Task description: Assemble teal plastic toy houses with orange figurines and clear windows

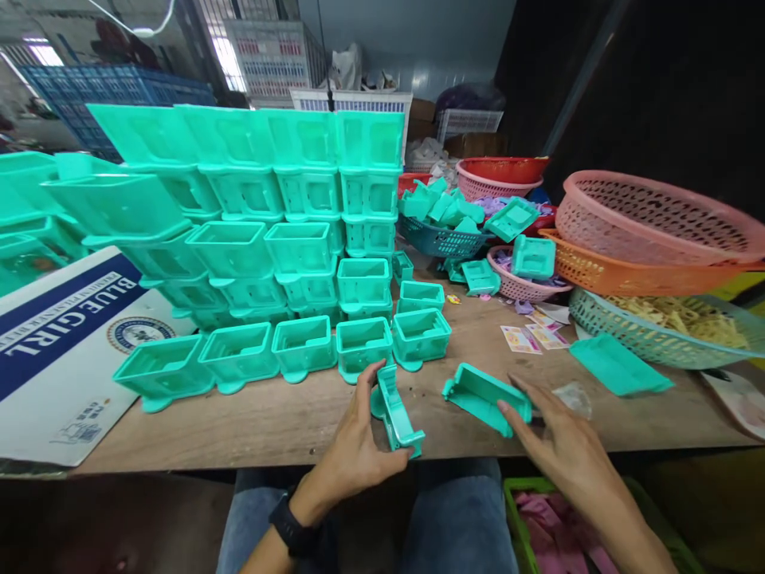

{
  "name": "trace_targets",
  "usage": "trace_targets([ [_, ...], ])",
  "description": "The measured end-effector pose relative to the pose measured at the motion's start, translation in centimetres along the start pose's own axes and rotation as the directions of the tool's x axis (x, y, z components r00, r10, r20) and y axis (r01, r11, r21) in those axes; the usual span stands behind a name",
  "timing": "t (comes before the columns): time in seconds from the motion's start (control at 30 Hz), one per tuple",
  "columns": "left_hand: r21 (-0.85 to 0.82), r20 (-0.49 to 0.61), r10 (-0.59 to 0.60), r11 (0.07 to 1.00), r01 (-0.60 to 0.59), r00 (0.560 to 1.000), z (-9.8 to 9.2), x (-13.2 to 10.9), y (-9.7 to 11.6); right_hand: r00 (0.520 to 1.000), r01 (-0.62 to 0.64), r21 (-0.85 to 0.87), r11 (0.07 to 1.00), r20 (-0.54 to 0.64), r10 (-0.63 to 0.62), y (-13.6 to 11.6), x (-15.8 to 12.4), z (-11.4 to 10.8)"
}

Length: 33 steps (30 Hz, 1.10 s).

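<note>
My left hand (358, 446) holds a teal plastic box part (395, 414) tilted on its side at the table's front edge. My right hand (553, 434) rests its fingers on a second teal plastic part (484, 396) lying on the wooden table (268, 422). Just behind my hands stands a row of upright teal box parts (304, 347), and behind that a tall stack of the same parts (268, 199).
A white and blue cardboard sheet (53, 351) lies at the left. Baskets fill the right: pink (651, 219), orange (621, 275), a green one with yellowish pieces (663, 323), a blue one with teal parts (439, 239). Stickers (531, 335) and a flat teal lid (618, 365) lie nearby.
</note>
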<state>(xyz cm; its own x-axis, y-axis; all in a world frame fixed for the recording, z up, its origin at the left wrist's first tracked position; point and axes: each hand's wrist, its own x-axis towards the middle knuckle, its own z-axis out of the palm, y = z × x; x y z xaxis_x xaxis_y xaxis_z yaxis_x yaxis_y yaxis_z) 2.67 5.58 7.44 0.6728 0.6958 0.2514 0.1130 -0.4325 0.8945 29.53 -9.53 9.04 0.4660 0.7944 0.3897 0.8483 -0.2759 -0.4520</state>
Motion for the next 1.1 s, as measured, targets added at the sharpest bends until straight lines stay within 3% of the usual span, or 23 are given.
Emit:
trace_targets([
  [0.17, 0.001, 0.111, -0.026, 1.0, 0.026, 0.993, -2.1, -0.6, -0.4, 0.972, 0.002, 0.158, 0.987, 0.23, -0.039, -2.1, -2.8, 0.3],
  [0.37, 0.054, 0.091, -0.063, 0.997, 0.058, 0.994, -0.8, -0.7, -1.0, 0.859, 0.08, 0.298, 0.951, 0.464, -0.217, -3.9, -2.8, 1.2],
  [0.53, 0.016, 0.041, -0.059, 0.998, 0.058, 0.997, -0.7, -0.5, -1.0, 0.905, -0.045, 0.318, 0.947, 0.415, -0.096, -7.3, -1.7, 2.9],
  [0.7, 0.028, 0.059, -0.042, 0.999, 0.041, 0.997, -1.3, -0.4, -0.9, 0.888, -0.12, 0.241, 0.963, 0.46, -0.004, -7.3, 1.4, 2.9],
  [0.87, 0.008, 0.097, -0.071, 0.997, 0.071, 0.993, -0.9, -0.4, -1.1, 0.898, -0.111, 0.302, 0.947, 0.439, -0.035, -9.3, 3.3, 2.2],
  [0.93, 0.012, 0.102, -0.072, 0.997, 0.071, 0.992, -0.8, -0.4, -1.3, 0.877, -0.132, 0.379, 0.916, 0.475, -0.07, -9.8, 3.2, 1.9],
  [1.03, -0.011, 0.117, -0.053, 0.998, 0.054, 0.992, -0.9, -0.3, -1.6, 0.796, -0.178, 0.412, 0.894, 0.595, -0.115, -8.8, 2.3, 1.7],
  [1.1, -0.037, 0.131, -0.042, 0.998, 0.048, 0.991, -1.0, -0.3, -1.6, 0.747, -0.146, 0.407, 0.902, 0.643, -0.169, -7.5, 1.6, 1.8],
])
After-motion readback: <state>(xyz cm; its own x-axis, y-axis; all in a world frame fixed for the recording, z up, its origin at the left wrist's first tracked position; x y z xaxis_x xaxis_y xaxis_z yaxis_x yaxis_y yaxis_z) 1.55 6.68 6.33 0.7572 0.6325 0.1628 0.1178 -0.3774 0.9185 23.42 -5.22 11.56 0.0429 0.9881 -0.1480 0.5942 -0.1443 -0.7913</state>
